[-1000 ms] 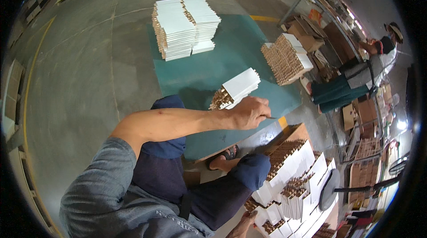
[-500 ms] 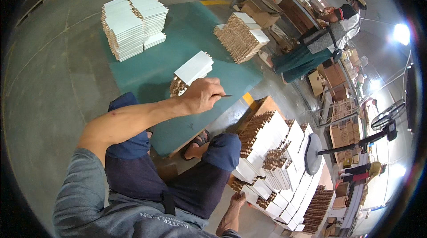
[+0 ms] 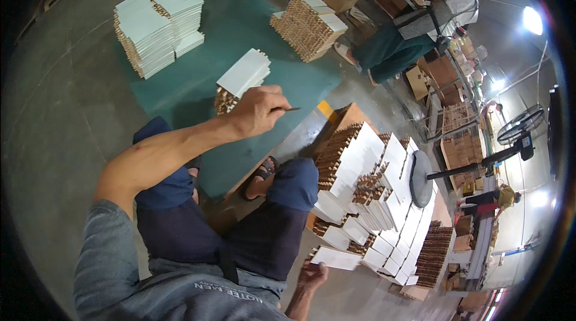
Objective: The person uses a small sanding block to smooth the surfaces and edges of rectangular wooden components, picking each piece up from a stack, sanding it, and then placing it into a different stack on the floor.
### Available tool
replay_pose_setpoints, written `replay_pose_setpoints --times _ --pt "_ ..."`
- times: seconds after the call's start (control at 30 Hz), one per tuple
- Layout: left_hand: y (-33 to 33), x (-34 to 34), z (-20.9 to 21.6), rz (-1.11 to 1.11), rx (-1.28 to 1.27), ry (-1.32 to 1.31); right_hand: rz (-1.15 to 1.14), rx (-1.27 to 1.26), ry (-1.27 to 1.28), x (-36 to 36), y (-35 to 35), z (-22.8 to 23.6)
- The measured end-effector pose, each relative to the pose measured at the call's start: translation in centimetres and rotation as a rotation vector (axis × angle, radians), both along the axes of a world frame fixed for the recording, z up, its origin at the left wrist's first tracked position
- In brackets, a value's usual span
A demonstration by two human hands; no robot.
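My left hand (image 3: 259, 111) is closed round a thin, dark, pointed blade (image 3: 292, 109); its handle is hidden in the fist. Just beyond that hand, a short stack of white boards (image 3: 245, 74) with brown notched ends sits on the green mat (image 3: 219, 168). Low on the right, my right hand (image 3: 313, 274) grips a white notched board (image 3: 337, 258) by its near end. The board's far end reaches the large pile of similar boards (image 3: 375, 195) beside my knee; I cannot tell whether it touches the pile.
Two more board stacks stand on the mat, a tall one (image 3: 159, 24) at far left and another (image 3: 309, 27) at far right. A round grey fan base (image 3: 423, 178) lies against the pile. One person (image 3: 441, 18) stands by the shelving, another (image 3: 495, 198) farther off.
My right hand now has a white board in it, which was not visible there before. The left hand keeps its hold on the blade. The whole view has shifted slightly.
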State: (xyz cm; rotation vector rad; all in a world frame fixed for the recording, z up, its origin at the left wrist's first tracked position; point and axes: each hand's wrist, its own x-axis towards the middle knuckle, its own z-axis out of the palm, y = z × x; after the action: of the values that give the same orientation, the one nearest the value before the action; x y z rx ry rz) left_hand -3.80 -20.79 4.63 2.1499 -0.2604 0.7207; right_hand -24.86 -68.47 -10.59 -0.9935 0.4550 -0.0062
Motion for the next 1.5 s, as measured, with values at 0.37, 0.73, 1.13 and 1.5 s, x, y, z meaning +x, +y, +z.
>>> replay_pose_setpoints --times 0.37,0.73,1.13,1.5 --pt "-1.8 2.0 0.4 -0.007 -0.08 -0.091 0.106 0.14 -0.598 20.2 7.8 10.4" --pt "0.9 1.3 0.8 0.074 -0.111 -0.068 0.798 0.652 -0.757 25.6 25.2 14.7" --pt "3.6 0.8 2.0 0.098 -0.195 0.002 0.893 0.589 -0.246 25.7 29.2 11.8" --pt "3.0 2.5 1.5 0.139 -0.018 -0.152 0.941 0.493 -0.029 23.3 30.5 12.3"
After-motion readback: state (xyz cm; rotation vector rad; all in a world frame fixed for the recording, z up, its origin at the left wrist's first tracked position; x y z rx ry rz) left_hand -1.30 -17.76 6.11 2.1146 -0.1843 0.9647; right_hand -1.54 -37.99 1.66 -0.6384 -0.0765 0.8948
